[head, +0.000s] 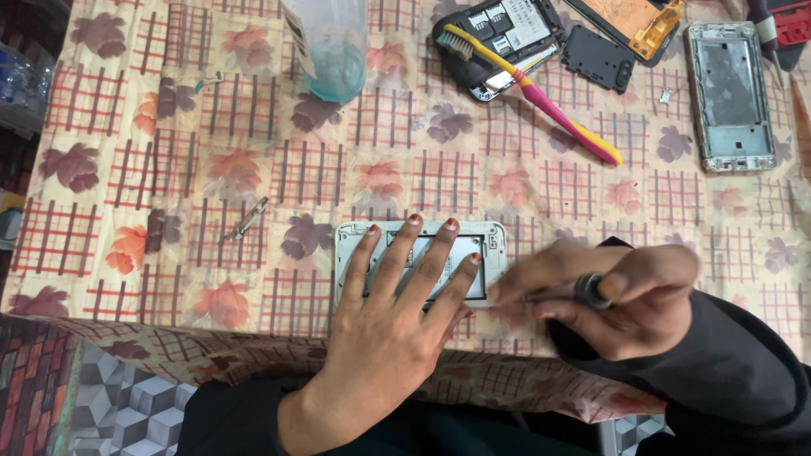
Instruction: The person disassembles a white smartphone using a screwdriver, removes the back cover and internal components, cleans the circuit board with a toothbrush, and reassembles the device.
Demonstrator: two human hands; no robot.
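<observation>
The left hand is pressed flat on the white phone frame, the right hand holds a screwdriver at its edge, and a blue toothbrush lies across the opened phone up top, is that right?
Not quite: the head view shows the toothbrush is pink and yellow, not blue. The rest holds: the left hand lies flat on the white phone frame, and the right hand holds a screwdriver at its edge.

Toothbrush (541, 93), plastic bottle (334, 42), silver phone frame (730, 95).

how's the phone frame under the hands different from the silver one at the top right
The white phone frame lies crosswise at the table's near edge; the silver phone frame lies lengthwise, far off. The left hand presses flat on the white one while the right hand brings a dark-handled tool to it; the silver one lies untouched. Both are stripped, open shells.
</observation>
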